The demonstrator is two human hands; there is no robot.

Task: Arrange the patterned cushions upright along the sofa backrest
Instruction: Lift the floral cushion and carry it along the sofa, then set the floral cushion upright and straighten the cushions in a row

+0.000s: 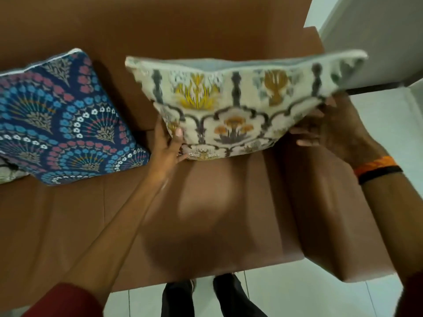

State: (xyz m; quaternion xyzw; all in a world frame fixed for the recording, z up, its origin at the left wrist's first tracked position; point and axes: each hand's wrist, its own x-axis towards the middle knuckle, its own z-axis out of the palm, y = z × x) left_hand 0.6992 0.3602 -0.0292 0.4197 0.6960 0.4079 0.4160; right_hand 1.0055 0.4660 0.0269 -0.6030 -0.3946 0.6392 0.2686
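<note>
1. The cream floral fabric cushion (229,106) is held above the brown sofa seat (206,202), near the backrest (183,26).
2. Its lower corners are gripped by the left hand (168,145) and right hand (332,129).
3. Its long axis is seen running parallel to the backrest.
4. A navy fan-patterned cushion (64,120) is seen leaning left of it.

I can read no text, label, brand, number or sign anywhere in my view. The cream cushion (231,110) at twelve o'clock and the blue cushion (61,120) at nine o'clock carry only floral patterns, and the wristband (375,167) at three o'clock is plain.
</note>
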